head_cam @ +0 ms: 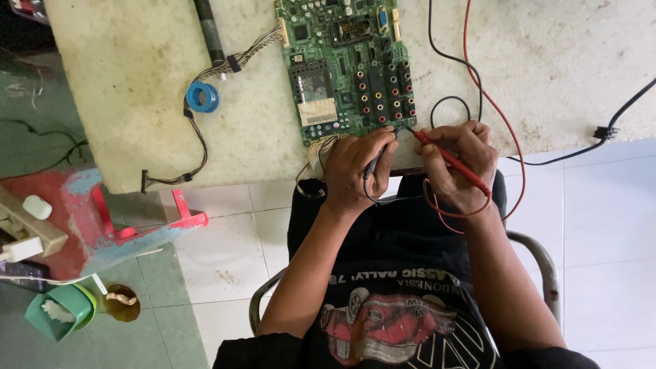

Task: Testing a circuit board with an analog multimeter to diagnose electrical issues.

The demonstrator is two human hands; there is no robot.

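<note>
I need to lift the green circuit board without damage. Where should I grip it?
Probably the green circuit board by its bare long side edges, hands coming from left and right: it lies flat, components cover its top, and cables leave its ends.

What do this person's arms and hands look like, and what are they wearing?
Both arms are bare from above the elbow down. The left hand and right hand wear no gloves, rings or watch. Short black sleeves belong to a black T-shirt with a red car print.

One circuit board (345, 65), two probes (451, 160), two hands (355, 171).
</note>
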